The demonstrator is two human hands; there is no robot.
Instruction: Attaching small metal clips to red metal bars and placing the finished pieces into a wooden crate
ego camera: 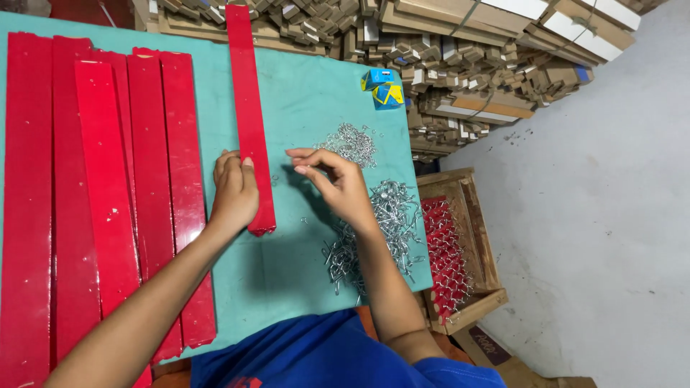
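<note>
1. Red strip (pixel 249 115) is laid lengthwise on the teal table (pixel 309 93), running away from the person; its near end lies between the two hands.
2. Its left edge, close to the near end, is gripped by the left hand (pixel 233 192), whose fingers are curled against it and whose thumb rests on its top face.
3. The right hand (pixel 338 183) is held just right of the strip, with thumb and forefinger pinched narrowly together; whether a small part is held between them cannot be told.
4. A heap of metal clips (pixel 388 223) is spread under and beside the right wrist, and a smaller heap (pixel 352 142) lies just beyond the right fingers.
5. A row of further red strips (pixel 108 194) is laid side by side to the left of the left hand.
6. A blue and yellow box (pixel 383 88) is seen farther off, beyond the right hand.
7. A wooden crate (pixel 471 215) with red pieces inside stands to the right of the right arm, below the table edge.
</note>
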